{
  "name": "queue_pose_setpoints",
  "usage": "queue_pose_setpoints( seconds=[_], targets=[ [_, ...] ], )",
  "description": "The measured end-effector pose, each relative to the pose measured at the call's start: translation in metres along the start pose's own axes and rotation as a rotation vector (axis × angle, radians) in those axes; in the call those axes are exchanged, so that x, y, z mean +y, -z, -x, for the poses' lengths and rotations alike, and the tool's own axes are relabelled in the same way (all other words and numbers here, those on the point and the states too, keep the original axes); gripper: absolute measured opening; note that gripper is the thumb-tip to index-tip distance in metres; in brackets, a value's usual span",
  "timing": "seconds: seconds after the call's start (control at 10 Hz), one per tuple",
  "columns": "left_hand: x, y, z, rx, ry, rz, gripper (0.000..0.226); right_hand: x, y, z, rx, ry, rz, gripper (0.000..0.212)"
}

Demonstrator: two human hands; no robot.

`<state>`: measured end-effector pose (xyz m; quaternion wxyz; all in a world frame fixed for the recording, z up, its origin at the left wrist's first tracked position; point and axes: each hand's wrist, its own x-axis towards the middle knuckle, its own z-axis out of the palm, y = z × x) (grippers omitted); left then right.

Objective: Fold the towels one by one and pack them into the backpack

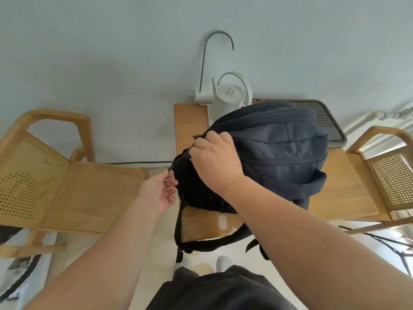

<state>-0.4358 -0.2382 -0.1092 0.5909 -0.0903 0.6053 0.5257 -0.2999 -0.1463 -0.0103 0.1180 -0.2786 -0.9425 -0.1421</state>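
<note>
Navy woven cloth, matte and softly creased, bunched under the right grip (214, 157), fingers curled tight over the top rim of the backpack (286, 153) beside the zip line. Just to the left, pinched between thumb and fingertips of the left grip (161, 191): a small dark zip pull (171, 170) at the bag's left end. Bag lying bulged and rounded on a honey-coloured wooden counter (346, 186), glossy at the near edge, with black webbing straps (178, 227) drooping over the front.

Behind the bag, close against it: a white kettle (230, 97) with a hoop handle, a slim curved metal spout (220, 33) on a white base, a dark grey slatted tray (321, 121) with rounded corners.

Either side, a left chair (96, 193) and a right chair (388, 180), both pale wood with perforated cane backs. Plain pale grey-blue wall (111, 52); cream floor (161, 242); white clogs (223, 264) at the near edge.
</note>
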Motion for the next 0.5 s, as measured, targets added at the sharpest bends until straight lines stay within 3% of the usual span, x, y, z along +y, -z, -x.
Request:
queue_pose_setpoints(
  seconds=[0.1, 0.2, 0.3, 0.5],
  targets=[
    [-0.007, 0.001, 0.001, 0.077, -0.027, -0.042, 0.017, -0.004, -0.002, 0.002, -0.099, -0.040, -0.058, 0.014],
    [-0.002, -0.008, 0.009, 0.232, -0.134, -0.085, 0.016, 0.001, 0.010, -0.004, -0.152, -0.041, -0.139, 0.024],
    [0.016, -0.024, 0.024, 0.266, -0.378, -0.125, 0.011, 0.011, 0.033, -0.015, -0.117, -0.022, -0.219, 0.029],
    [0.074, -0.079, 0.090, 0.132, -0.740, -0.294, 0.012, 0.066, 0.081, -0.029, -0.048, -0.102, -0.216, 0.039]
  ],
)
